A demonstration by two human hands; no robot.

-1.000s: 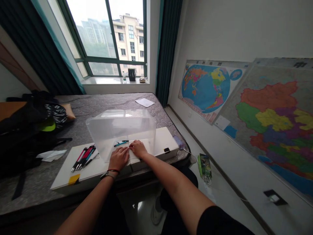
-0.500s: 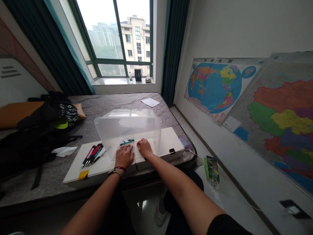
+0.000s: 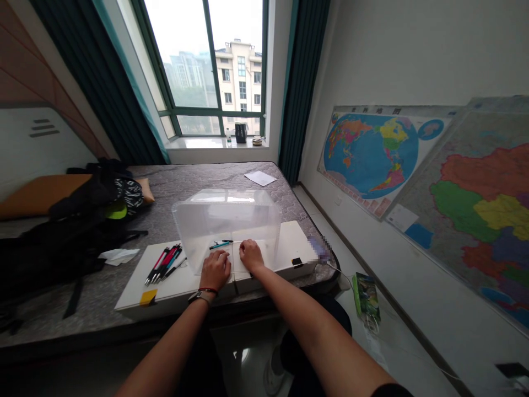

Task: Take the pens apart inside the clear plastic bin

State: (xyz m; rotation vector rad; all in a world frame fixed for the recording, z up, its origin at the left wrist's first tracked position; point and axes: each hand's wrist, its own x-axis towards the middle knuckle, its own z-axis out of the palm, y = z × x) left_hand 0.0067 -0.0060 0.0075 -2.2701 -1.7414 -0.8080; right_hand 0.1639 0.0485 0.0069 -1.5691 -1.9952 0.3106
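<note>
A translucent plastic bin [image 3: 194, 220] lies on its side, its opening facing me, on white boxes [image 3: 169, 289]. Both of my hands are at this opening. My left hand [image 3: 215, 270] rests palm down, fingers slightly bent and apart, with no object visible in it. Just beyond its fingertips lie a teal pen piece [image 3: 219, 246] and a small black piece [image 3: 227, 241]. My right hand [image 3: 251, 256] is to the right, fingers curled together; whatever they may hold is hidden. Left of the bin lies a bunch of pens [image 3: 163, 264] in red, black and teal.
The boxes stand on a grey mattress [image 3: 198, 176]. Black bags [image 3: 74, 220] and a crumpled white paper [image 3: 119, 256] lie at left. A paper sheet [image 3: 260, 177] is behind the bin. A green bag [image 3: 366, 298] stands on the floor at right, near a white cable.
The view has shifted a little, so everything sits slightly farther right and lower. My left fingers look a bit more bent. The pen pieces and my right hand stay in about the same place.
</note>
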